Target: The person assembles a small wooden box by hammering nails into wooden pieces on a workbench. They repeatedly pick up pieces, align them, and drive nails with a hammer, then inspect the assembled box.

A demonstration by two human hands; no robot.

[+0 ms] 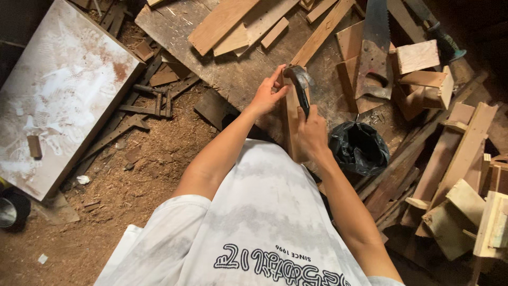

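My left hand (269,94) pinches the top end of a narrow upright wooden board (291,114). My right hand (311,133) grips the handle of a dark metal hammer (300,85), whose head sits at the board's top end beside my left fingers. The board stands on edge in front of my chest, above a worn wooden panel (211,58). My light patterned shirt fills the lower frame.
A handsaw (373,50) lies on wood offcuts at upper right. A black plastic bag (359,147) sits just right of my right hand. Timber blocks pile up at right (460,175). A white stained board (58,90) lies at left on the sawdust-covered floor (132,180).
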